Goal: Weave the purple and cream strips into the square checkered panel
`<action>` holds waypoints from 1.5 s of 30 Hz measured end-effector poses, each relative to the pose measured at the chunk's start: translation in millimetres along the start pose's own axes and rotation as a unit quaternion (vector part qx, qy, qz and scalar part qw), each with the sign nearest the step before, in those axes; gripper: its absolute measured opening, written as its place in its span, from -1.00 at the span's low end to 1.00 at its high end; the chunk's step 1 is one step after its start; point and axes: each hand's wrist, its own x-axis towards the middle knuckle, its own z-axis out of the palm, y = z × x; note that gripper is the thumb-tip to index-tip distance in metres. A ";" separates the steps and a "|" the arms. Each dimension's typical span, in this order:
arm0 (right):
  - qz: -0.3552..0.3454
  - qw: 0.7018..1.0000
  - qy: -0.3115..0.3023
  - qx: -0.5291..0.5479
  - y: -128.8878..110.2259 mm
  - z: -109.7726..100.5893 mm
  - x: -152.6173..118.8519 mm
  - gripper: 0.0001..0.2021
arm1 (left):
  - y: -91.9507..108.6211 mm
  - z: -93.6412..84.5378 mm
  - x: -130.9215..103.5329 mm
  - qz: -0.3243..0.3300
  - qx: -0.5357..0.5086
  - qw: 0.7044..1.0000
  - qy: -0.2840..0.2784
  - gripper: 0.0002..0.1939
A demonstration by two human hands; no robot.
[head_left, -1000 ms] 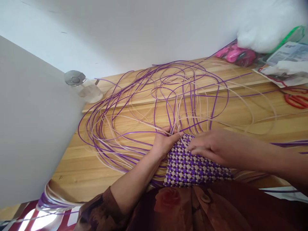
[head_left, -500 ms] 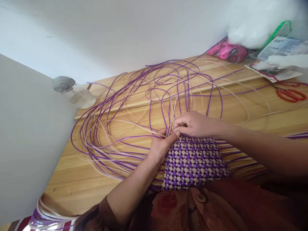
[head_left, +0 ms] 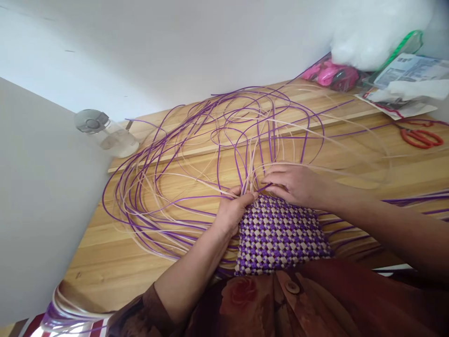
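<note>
The head view has a woven piece, checked in purple and beige, lying between the two hands and the wearer's brown shirt. The left hand is closed on its upper left corner, thumb on top and fingers beyond the edge, among strands. The right hand is beside the top edge, fingers bent and partly open; a purple strand runs to the gap between thumb and fingers, but whether it is pinched I cannot tell. Loose purple and pale strands loop over the wooden counter beyond and left of the left hand. Past these loops, on that hand's far left, is a clear bottle with a grey lid. Well to the right hand's right lie red-handled scissors; beyond them are papers, a pink bundle and white fluffy material.
</note>
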 end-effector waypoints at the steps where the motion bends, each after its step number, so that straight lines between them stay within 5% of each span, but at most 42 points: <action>1: 0.016 0.999 -0.030 -0.005 -1.5 -1.4 -2.6 -0.76 | -0.1 -0.2 0.1 -0.001 0.001 1.000 0.003 -0.76; 5: 0.044 0.991 -0.101 0.078 -18.2 -20.8 -5.0 -0.73 | 0.8 -0.8 0.1 -0.005 0.010 1.000 -0.002 -0.75; 9: 0.036 0.969 -0.088 0.228 -38.1 -32.9 4.8 -0.81 | 1.4 -2.2 0.7 0.010 0.011 1.000 -0.017 -0.77; 18: 0.253 0.880 0.018 0.401 -20.4 14.0 23.7 -0.79 | 1.5 -2.5 -0.8 -0.005 -0.043 0.999 -0.026 -0.67; 35: 0.134 0.980 -0.026 0.144 -24.7 2.3 38.8 -0.81 | -1.6 -3.2 2.9 0.029 -0.035 0.998 -0.041 -0.72; 41: 0.072 0.997 0.004 0.011 -47.9 7.2 40.8 -0.85 | -2.6 -4.8 5.5 0.035 -0.009 0.999 -0.036 -0.77; 45: 0.084 0.990 -0.030 0.111 -72.5 -23.8 52.0 -0.68 | -5.3 -7.3 6.8 0.095 0.025 0.995 -0.013 -0.81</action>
